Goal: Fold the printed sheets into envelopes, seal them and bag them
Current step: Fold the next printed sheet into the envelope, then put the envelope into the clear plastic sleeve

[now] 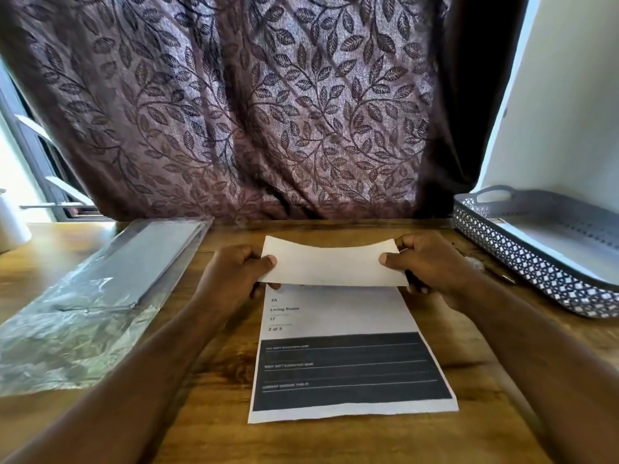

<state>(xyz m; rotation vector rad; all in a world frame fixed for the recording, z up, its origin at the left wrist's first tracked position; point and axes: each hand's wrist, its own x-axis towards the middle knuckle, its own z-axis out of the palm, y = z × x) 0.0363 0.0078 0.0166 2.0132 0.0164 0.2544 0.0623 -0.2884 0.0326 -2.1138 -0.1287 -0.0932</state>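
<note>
Seen from the head camera, the job looks barely begun. The white printed paper sheet [338, 313], matte with a black lined band, lies flat on the wood-grain table [217, 430], its far edge curled back toward the person in a first fold. The left hand [231, 276] and right hand [432, 266] each pinch an end of that limp flap, thumbs on top. Creasing, sealing and bagging seem left. Crinkly clear plastic bags [83, 306] lie at the left, a grey lattice plastic basket [536, 262] at the right.

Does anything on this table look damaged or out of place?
Only small things: the printed sheet has a ragged near edge, as if roughly cut, and the clear plastic bag at left is crumpled at its near end.
</note>
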